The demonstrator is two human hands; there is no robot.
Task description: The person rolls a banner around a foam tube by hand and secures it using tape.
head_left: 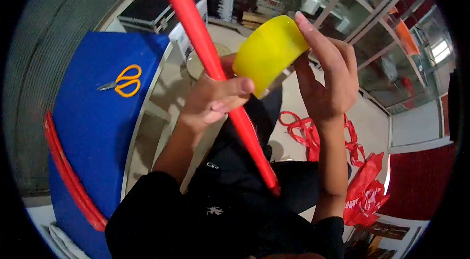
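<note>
A long red pole (198,31), smooth and shiny, slants from the top edge down to my lap. My left hand (215,95) is closed around its middle, and the thumb reaches across to the lower edge of a wide yellow tape roll (269,53). Fingers of my right hand (328,73) grip that roll from the right, one fingertip on its upper rim. The roll is tilted and close beside the pole. Its far side and some of my fingers are hidden.
Orange-handled scissors (128,81) lie on a blue table (98,127) to the left, with more red poles (68,176) along its edge. A black case (156,9) stands behind. Crumpled red plastic (364,195) lies at right, near glass cabinets (377,29).
</note>
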